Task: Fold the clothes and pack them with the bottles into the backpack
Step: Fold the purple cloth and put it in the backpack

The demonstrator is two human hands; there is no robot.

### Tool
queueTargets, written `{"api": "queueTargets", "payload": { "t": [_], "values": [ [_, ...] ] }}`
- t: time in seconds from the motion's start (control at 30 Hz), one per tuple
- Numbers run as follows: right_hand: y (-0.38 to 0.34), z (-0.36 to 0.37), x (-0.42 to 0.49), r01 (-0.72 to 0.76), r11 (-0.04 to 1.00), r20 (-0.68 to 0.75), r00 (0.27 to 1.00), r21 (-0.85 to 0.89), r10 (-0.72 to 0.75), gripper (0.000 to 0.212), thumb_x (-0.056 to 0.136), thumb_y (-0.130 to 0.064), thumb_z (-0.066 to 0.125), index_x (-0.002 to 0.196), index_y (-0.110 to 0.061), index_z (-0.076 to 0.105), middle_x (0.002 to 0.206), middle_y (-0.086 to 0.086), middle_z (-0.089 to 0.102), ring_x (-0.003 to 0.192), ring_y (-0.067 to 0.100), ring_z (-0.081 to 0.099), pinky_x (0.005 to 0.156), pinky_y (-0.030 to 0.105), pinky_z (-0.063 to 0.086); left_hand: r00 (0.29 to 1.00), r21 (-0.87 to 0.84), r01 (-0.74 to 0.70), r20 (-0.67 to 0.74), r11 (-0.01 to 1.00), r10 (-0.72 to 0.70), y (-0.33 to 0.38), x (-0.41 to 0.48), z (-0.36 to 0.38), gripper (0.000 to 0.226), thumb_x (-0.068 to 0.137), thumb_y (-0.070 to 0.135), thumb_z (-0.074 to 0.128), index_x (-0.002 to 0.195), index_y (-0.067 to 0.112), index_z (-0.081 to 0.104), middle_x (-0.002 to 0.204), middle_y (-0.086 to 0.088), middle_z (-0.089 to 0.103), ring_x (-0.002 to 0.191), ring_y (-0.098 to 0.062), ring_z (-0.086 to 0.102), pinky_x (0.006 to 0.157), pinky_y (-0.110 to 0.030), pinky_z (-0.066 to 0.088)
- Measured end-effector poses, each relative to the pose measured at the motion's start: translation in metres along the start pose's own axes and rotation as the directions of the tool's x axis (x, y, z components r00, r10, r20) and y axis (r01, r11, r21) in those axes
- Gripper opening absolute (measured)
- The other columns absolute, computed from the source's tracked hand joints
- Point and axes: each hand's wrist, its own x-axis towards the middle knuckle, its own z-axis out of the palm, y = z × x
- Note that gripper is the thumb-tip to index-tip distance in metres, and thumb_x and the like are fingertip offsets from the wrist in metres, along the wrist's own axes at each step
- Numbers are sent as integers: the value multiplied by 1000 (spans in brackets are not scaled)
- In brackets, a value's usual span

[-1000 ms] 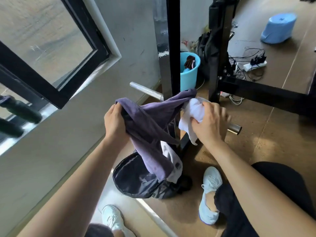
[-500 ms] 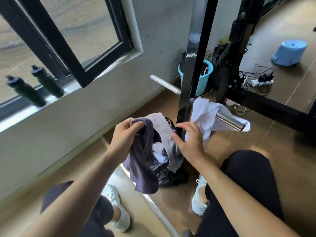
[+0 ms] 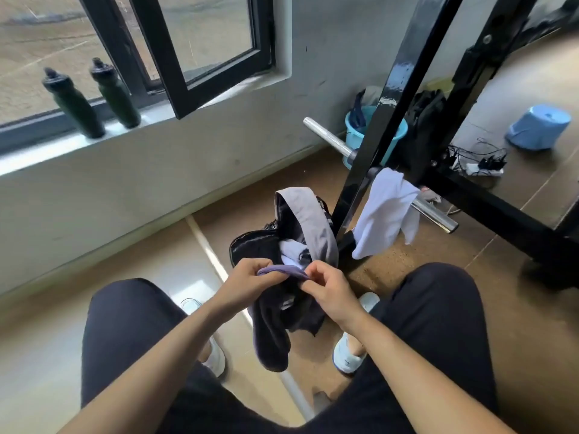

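Lower backpack (image 3: 247,249) behind purple garment (image 3: 271,339); bucket (image 3: 355,136) partly behind post (image 3: 385,114)

Home gym: steel rack (image 3: 385,133), barbell bar (image 3: 329,136), window (image 3: 200,51).

Purple garment (image 3: 272,333), white cloth (image 3: 383,214) on chrome bar (image 3: 435,216), black/grey backpack (image 3: 300,227), 2 dark green bottles (image 3: 73,104), teal bucket (image 3: 354,136), blue stool (image 3: 537,126), black frame (image 3: 385,120), brown floor (image 3: 501,324).

Garment (image 3: 271,339) between left hand (image 3: 247,283), right hand (image 3: 329,292)
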Motion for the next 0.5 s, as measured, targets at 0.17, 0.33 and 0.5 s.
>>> {"api": "queueTargets", "payload": {
  "t": [0.17,0.33,0.5],
  "values": [
    [17,-8,2,17,981,-45,999,-194,-27,23,86,-12,66,76,-14,45,66,-2,42,63,10,38,62,28,37,999,58,41,11,997,-42,-46,-9,5,38,87,26,81,69,11,50,65,3,47,62,-9,44,58,-26,34],
    [21,-16,9,-9,938,-163,985,-347,-50,21,88,-11,66,86,-19,46,74,-3,50,66,12,45,61,27,40,998,319,-3,55,948,-15,-59,-5,-2,30,76,37,79,67,24,53,61,15,52,60,-5,47,62,-28,37],
    [16,-29,20,-51,918,-265,962,-394,-60,16,85,-7,68,87,-17,55,67,-5,52,66,16,51,63,37,45,998,520,51,4,853,-62,-65,-6,-12,32,79,36,75,67,24,48,65,7,55,66,-17,53,64,-35,42]
  ]
}}
